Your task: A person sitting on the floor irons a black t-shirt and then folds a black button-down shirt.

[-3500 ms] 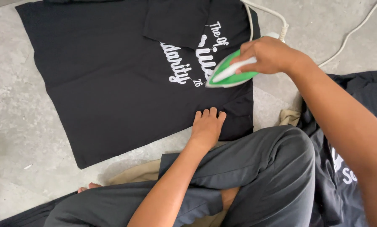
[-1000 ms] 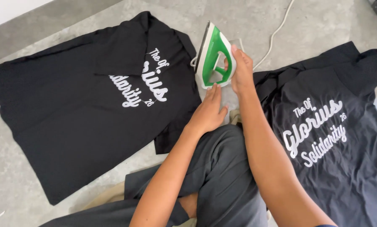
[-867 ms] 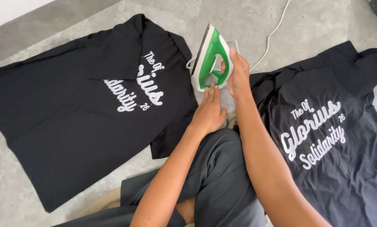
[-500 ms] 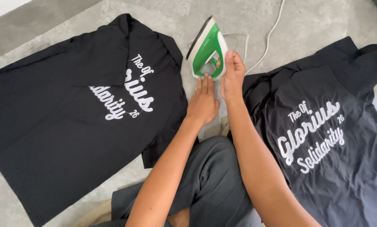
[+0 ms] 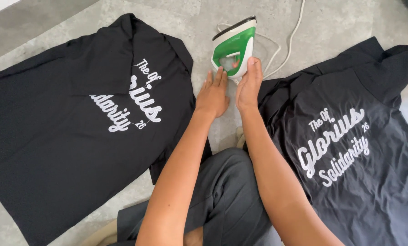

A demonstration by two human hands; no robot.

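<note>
As we look from the left, a black shirt [image 5: 76,136] with white lettering lies flat on the concrete floor [image 5: 176,18]. Our left hand [image 5: 213,93] rests open, fingertips at the base of the green-and-white iron [image 5: 234,50], which stands on its heel between the shirts. Our right hand [image 5: 248,84] touches its side, fingers loose. We judge it heavy, rigid, probably hot: take the handle. Another shirt [image 5: 349,150] lies right.

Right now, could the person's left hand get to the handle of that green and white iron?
Probably yes. The left hand lies flat beside the iron, fingertips at its base, with nothing between. The right hand already touches the iron's lower side.
</note>
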